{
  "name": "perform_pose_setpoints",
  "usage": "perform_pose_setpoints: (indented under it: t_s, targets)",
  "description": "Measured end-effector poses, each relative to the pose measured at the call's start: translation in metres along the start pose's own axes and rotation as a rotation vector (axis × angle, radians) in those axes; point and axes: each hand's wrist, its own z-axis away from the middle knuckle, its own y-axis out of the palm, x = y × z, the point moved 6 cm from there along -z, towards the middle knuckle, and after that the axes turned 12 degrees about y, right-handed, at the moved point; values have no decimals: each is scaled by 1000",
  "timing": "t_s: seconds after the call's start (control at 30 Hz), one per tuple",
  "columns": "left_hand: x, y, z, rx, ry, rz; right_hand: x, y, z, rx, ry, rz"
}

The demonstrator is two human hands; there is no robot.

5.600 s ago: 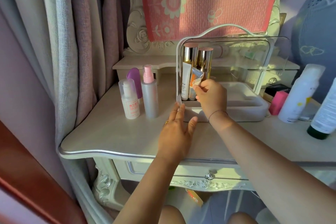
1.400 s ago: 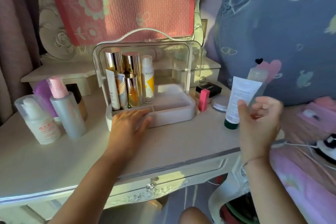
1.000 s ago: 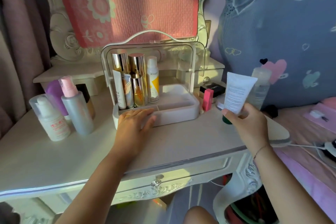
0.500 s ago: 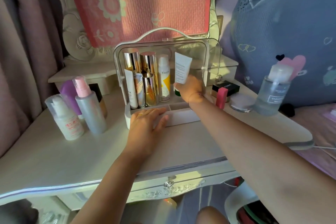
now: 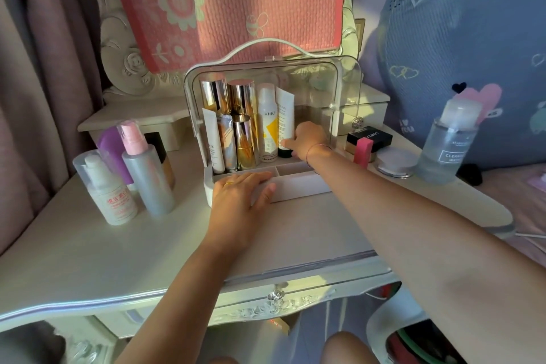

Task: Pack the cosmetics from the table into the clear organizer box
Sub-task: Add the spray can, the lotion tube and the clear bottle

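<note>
The clear organizer box (image 5: pixel 348 89) stands at 12 o'clock from me on the table (image 5: pixel 88 245). My right hand (image 5: pixel 308 139) is inside it. Its fingers are curled round the low end of the white tube (image 5: pixel 286 118), just above the dark cap. The tube stands cap down, right beside the yellow-and-white can (image 5: pixel 268 124), on its 3 o'clock side. I cannot tell if they touch.

My left hand (image 5: pixel 239 198) lies flat with straight fingers and presses on the front edge of the box, at its 6 o'clock side. I think this stops the box from sliding, as it looks like light, hard plastic.

I think the tube is light and squishy. Its middle would bend if I squeezed it, so the firm part by the cap is the best place to hold. It is tall with a small foot, so it could tip over. I would lean it on the can before I let go.

The big clear bottle (image 5: pixel 446 142) at 3 o'clock looks full, so it is likely heavy and slippery. I would grab it round the middle.
</note>
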Motion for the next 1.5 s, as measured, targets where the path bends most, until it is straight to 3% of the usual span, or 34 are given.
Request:
perform_pose_setpoints:
  t_s: [0.17,0.27,0.33,0.4,0.47,0.53,0.63,0.73,0.87,1.0,1.1,1.23,1.4,1.5]
  targets:
    - [-1,-1,1,-1,3,8,6,-9,15,-48,-24,64]
    - [0,-3,1,-13,20,9,1,-27,49,-158,-153,-146]
    - [0,-3,0,-18,26,3,-21,-51,87,-332,-279,-356]
    - [1,-2,0,-18,23,8,-64,-84,120,-629,-342,-495]
    - [1,-2,0,-18,18,17,-113,-116,138,-906,-274,-539]
    - [0,-2,1,-24,20,17,-161,-140,132,-1045,-83,-573]
    - [-2,-2,0,-27,19,18,-203,-151,95,-887,172,-551]
    - [-2,-2,1,-21,21,15,-216,-145,66,-655,210,-598]
    - [-2,-2,2,-16,21,-3,-213,-149,72,-694,245,-534]
    - [-2,-1,1,-25,16,-5,-184,-147,122,-725,39,-727]
    - [-2,-1,-1,-33,8,-20,-134,-129,161,-524,-210,-908]
    - [-2,0,0,-12,3,-29,-58,-95,164,-309,-332,-849]
    - [-3,0,1,6,8,-26,-11,-59,106,-293,-147,-622]
    - [-5,-2,2,4,7,-19,-11,-48,77,-387,34,-457]
